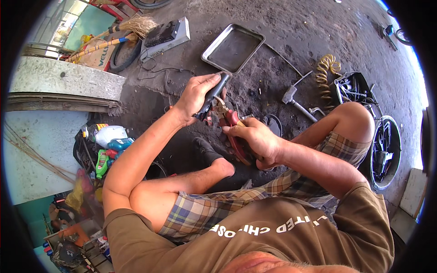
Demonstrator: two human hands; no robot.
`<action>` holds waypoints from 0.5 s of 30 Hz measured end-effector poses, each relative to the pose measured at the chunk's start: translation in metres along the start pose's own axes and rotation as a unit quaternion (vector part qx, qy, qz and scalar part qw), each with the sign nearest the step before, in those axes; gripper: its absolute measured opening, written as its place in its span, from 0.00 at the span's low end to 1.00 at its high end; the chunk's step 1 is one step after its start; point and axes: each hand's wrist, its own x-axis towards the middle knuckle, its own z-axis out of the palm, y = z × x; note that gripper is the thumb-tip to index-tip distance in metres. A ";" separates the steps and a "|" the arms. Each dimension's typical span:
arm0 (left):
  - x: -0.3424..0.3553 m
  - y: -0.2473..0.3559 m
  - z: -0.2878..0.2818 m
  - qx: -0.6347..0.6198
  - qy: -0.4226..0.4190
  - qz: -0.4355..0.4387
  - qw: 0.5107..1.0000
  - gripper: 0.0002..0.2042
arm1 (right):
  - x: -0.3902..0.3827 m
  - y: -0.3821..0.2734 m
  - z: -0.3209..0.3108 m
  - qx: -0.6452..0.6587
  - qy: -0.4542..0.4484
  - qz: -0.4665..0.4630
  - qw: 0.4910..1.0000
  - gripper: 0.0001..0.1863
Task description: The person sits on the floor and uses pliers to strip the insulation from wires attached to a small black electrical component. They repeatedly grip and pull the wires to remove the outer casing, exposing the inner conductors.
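Note:
My left hand (193,98) is closed around a black cylindrical part (219,85), which slants up and to the right. In my right hand (260,139) is a pair of pliers (233,118) with red and yellow handles. The pliers' jaws meet a small piece at the lower side of the black part; exactly what they grip is too small to make out. Both hands are held close together above the dark ground, in front of my bent legs.
Beyond my hands lies a metal tray (234,48). To the right are a hammer (289,94), a coiled yellow hose (321,78) and a round tub (398,141) of dark parts. Several bottles (109,135) stand left of my arm; a broom (139,27) lies at the far left.

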 end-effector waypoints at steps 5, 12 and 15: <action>0.000 0.004 0.003 0.011 -0.004 0.017 1.000 0.21 | 0.002 0.011 0.005 0.067 -0.035 -0.025 0.997 0.13; 0.001 0.002 -0.005 0.010 -0.027 0.085 0.996 0.22 | 0.006 0.013 0.005 0.121 -0.092 -0.018 0.988 0.09; 0.000 0.011 -0.010 0.011 -0.046 0.112 0.993 0.22 | 0.009 0.011 0.001 0.193 -0.186 -0.003 0.963 0.08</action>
